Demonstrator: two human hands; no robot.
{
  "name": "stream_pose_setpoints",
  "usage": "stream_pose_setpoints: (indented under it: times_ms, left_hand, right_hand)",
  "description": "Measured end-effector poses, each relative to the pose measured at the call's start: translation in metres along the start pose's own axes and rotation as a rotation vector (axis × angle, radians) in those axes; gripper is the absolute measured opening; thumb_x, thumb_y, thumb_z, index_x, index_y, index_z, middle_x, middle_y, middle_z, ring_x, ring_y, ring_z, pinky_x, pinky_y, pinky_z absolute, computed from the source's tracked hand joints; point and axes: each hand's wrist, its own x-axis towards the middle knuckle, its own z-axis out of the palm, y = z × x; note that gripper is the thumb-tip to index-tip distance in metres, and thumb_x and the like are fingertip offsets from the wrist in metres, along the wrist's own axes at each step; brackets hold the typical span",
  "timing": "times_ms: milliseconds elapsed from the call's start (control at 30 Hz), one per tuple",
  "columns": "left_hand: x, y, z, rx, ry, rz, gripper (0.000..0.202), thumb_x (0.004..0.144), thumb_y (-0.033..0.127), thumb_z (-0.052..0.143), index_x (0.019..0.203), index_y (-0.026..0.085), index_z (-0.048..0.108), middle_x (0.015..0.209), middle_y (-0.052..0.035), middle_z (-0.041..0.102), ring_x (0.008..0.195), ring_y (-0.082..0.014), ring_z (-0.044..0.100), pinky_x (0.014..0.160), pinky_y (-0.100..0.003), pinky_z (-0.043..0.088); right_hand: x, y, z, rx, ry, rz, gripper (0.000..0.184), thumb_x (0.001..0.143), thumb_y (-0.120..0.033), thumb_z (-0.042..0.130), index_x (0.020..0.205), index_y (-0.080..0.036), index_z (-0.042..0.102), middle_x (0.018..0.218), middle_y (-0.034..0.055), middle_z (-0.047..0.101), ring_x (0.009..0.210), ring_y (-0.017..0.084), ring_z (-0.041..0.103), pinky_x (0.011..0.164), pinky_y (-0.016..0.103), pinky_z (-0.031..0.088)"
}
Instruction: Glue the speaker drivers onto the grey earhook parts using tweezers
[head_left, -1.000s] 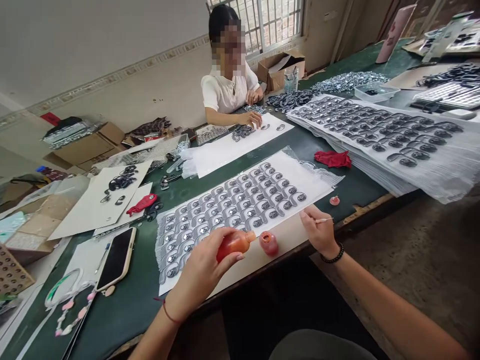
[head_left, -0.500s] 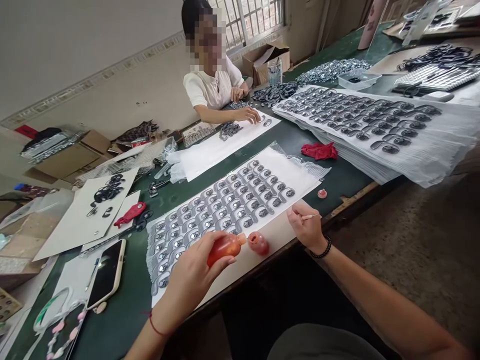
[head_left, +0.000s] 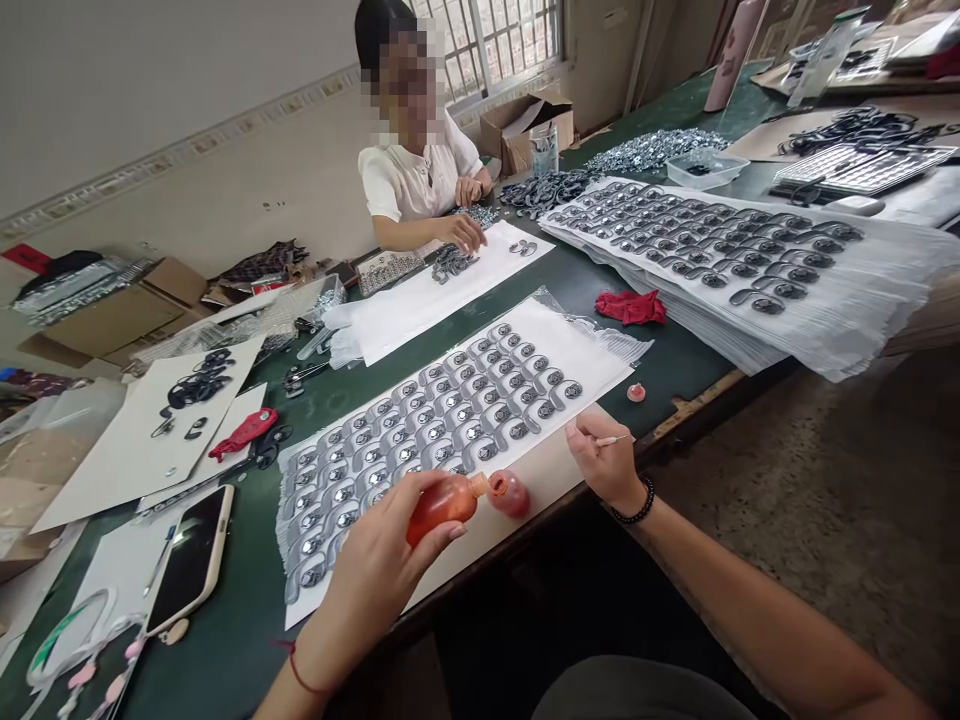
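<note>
My left hand (head_left: 382, 560) is wrapped round a small orange squeeze bottle (head_left: 442, 500), tipped sideways with its nozzle over a small pink round pot (head_left: 509, 492) that stands on the white sheet. My right hand (head_left: 604, 462) pinches a thin stick (head_left: 616, 440) that points right, just past the sheet's corner. The white sheet (head_left: 585, 355) in front of me carries rows of several dark metal buckle pieces (head_left: 450, 420). A small pink cap (head_left: 636, 392) lies on the green table beyond my right hand.
A phone (head_left: 189, 560) lies at the left near pink beads. Red-handled scissors (head_left: 244, 433) rest on white cards. A red cloth (head_left: 631, 307) lies beside a tall stack of filled sheets (head_left: 750, 260). Another person (head_left: 416, 165) sorts pieces at the far end. The table edge (head_left: 697, 405) runs at right.
The view has shifted, so everything sits a little further left and lower. My left hand keeps the bottle tipped over the pot. The other person's hand has moved across their sheet.
</note>
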Motion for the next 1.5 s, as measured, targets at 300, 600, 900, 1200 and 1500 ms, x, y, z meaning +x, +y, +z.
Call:
stream_pose_setpoints:
  times_ms: [300, 600, 900, 1200, 1500]
  left_hand:
    - [0.001, -0.001, 0.001, -0.027, 0.035, 0.009, 0.028, 0.084, 0.046, 0.049, 0.106, 0.028, 0.049, 0.1, 0.0027, 0.064, 0.083, -0.014, 0.063, 0.068, -0.022, 0.048]
    - [0.003, -0.009, 0.002, 0.063, 0.099, 0.088, 0.029, 0.085, 0.048, 0.047, 0.106, 0.029, 0.048, 0.094, 0.0048, 0.066, 0.076, -0.0122, 0.065, 0.062, -0.02, 0.048]
    - [0.003, -0.009, 0.005, 0.092, 0.086, 0.103, 0.031, 0.084, 0.05, 0.047, 0.106, 0.027, 0.048, 0.095, 0.0033, 0.066, 0.078, -0.0137, 0.064, 0.064, -0.021, 0.048]
    - [0.005, -0.009, 0.002, 0.107, 0.039, 0.092, 0.032, 0.085, 0.051, 0.044, 0.106, 0.028, 0.048, 0.096, 0.0027, 0.066, 0.077, -0.015, 0.064, 0.063, -0.023, 0.047]
    - [0.006, -0.011, 0.001, 0.145, 0.007, 0.094, 0.03, 0.084, 0.051, 0.047, 0.104, 0.028, 0.049, 0.096, 0.0042, 0.066, 0.077, -0.0134, 0.064, 0.063, -0.022, 0.047]
  right_hand:
    - [-0.001, 0.003, 0.001, 0.019, 0.007, 0.0, 0.038, 0.085, -0.025, 0.045, 0.055, -0.019, 0.024, 0.048, -0.0057, 0.023, 0.044, 0.007, 0.024, 0.045, 0.024, 0.02]
    - [0.003, -0.001, 0.003, 0.001, 0.048, -0.035, 0.037, 0.085, -0.024, 0.044, 0.054, -0.018, 0.024, 0.046, -0.0058, 0.024, 0.042, 0.007, 0.025, 0.043, 0.023, 0.02]
    - [0.003, -0.002, 0.0, -0.005, 0.041, -0.016, 0.037, 0.084, -0.024, 0.045, 0.054, -0.018, 0.026, 0.046, -0.0058, 0.024, 0.042, 0.006, 0.025, 0.044, 0.023, 0.02]
    - [0.004, -0.002, 0.0, -0.012, 0.039, -0.034, 0.038, 0.084, -0.024, 0.045, 0.054, -0.018, 0.023, 0.047, -0.0056, 0.023, 0.042, 0.006, 0.024, 0.045, 0.023, 0.019]
    - [0.003, -0.002, 0.0, -0.01, 0.047, -0.032, 0.038, 0.084, -0.023, 0.045, 0.055, -0.018, 0.022, 0.048, -0.0056, 0.023, 0.043, 0.006, 0.023, 0.045, 0.023, 0.019]
